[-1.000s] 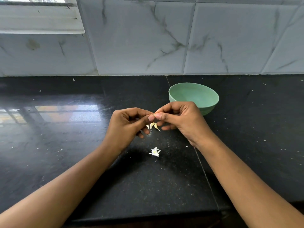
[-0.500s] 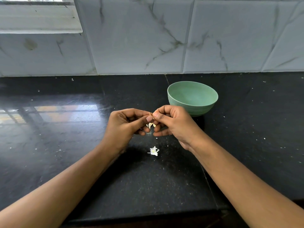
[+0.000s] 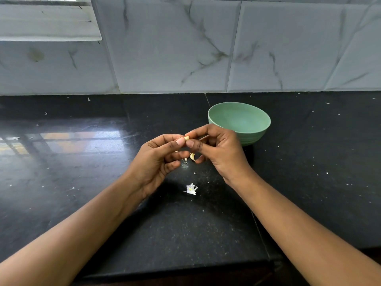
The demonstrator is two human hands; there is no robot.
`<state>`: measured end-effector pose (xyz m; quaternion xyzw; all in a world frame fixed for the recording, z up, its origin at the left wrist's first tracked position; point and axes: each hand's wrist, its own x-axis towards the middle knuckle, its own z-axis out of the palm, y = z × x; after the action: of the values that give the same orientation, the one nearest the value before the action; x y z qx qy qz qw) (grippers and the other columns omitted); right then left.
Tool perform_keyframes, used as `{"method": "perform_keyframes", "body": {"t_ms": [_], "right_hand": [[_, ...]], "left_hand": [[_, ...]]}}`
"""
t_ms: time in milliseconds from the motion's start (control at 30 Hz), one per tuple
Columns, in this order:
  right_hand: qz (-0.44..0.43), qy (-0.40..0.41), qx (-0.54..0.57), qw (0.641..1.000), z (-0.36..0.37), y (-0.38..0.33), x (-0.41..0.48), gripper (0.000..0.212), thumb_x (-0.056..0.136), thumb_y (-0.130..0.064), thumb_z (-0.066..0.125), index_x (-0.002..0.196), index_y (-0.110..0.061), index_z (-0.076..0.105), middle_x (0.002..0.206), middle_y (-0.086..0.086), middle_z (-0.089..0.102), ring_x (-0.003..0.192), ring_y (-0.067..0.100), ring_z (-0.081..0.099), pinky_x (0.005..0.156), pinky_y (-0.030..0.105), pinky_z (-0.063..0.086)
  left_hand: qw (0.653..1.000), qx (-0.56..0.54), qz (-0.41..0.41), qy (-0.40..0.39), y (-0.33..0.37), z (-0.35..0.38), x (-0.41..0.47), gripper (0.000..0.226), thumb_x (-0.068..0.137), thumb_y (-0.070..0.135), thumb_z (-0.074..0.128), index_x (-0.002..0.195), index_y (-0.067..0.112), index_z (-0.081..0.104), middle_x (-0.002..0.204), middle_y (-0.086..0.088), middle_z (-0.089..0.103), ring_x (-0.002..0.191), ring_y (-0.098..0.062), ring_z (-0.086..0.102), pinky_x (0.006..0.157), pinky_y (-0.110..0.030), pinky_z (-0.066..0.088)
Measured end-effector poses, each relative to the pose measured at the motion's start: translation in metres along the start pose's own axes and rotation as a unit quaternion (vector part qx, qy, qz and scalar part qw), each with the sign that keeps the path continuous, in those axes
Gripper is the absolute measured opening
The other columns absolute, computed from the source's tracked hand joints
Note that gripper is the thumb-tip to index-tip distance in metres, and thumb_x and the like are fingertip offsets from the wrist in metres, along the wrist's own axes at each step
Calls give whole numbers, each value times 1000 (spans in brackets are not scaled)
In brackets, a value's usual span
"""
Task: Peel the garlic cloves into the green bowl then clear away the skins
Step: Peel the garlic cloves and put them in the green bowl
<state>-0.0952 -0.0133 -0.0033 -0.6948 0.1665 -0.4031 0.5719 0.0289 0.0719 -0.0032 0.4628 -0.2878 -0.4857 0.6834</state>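
A small pale garlic clove [image 3: 187,138] is pinched between the fingertips of my left hand [image 3: 158,159] and my right hand [image 3: 218,151], above the black counter. The green bowl [image 3: 239,120] stands just behind my right hand; the part of its inside that I see holds nothing. Below my fingers more garlic cloves [image 3: 192,156] lie on the counter, partly hidden by my hands. A small white clump of garlic skin [image 3: 190,189] lies on the counter nearer to me.
The black stone counter [image 3: 82,172] has small white flecks scattered over it and a seam running toward me right of centre. A marble-tiled wall [image 3: 206,48] rises behind the bowl, with a window sill [image 3: 47,23] at top left. The counter's front edge is close.
Both hands have risen slightly and shifted toward the bowl. The clove shows more plainly between my fingertips. The bowl and the skin clump have not moved.
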Motion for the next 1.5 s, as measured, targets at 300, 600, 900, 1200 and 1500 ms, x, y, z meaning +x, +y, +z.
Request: {"method": "perform_keyframes", "body": {"t_ms": [300, 600, 900, 1200, 1500], "right_hand": [[29, -15, -11, 999, -1, -1, -4, 14, 86, -4, 64, 81, -17, 63, 79, 0, 64, 77, 15, 60, 51, 22, 47], [44, -58, -78, 994, -18, -20, -2, 11, 90, -3, 59, 85, -12, 62, 83, 4, 69, 74, 9, 62, 51, 22, 51], [101, -198, -414, 883, -38, -21, -17, 13, 84, -8, 67, 91, -17, 73, 76, -6, 68, 67, 19, 68, 64, 30, 58], [-96, -117, -554, 818, -35, -2, -33, 8, 79, -20, 68, 84, -22, 73, 79, -6, 68, 80, 16, 61, 66, 35, 49], [-211, -92, -575, 786, -41, 11, -35, 4, 73, -20, 66, 75, -21, 69, 70, -6, 63, 71, 19, 59, 48, 30, 47]], "left_hand": [[995, 93, 29, -37, -1, -4, 0, 13, 72, 18, 64, 80, 8, 66, 70, -2, 70, 44, -6, 58, 34, -13, 39], [937, 310, 146, -73, -6, -4, -3, 11, 75, 18, 72, 74, 8, 68, 53, 3, 61, 42, -8, 55, 40, -17, 38], [826, 525, 205, -21, -5, -16, 3, 17, 80, 26, 75, 68, 33, 65, 54, 23, 61, 50, -11, 60, 58, -21, 45], [814, 541, 210, -28, -7, -16, 3, 17, 81, 29, 74, 68, 34, 65, 58, 29, 60, 54, -6, 59, 66, -31, 50], [812, 538, 222, -28, -8, -18, 6, 19, 81, 29, 73, 66, 36, 64, 59, 28, 60, 51, -7, 59, 61, -24, 47]]}}
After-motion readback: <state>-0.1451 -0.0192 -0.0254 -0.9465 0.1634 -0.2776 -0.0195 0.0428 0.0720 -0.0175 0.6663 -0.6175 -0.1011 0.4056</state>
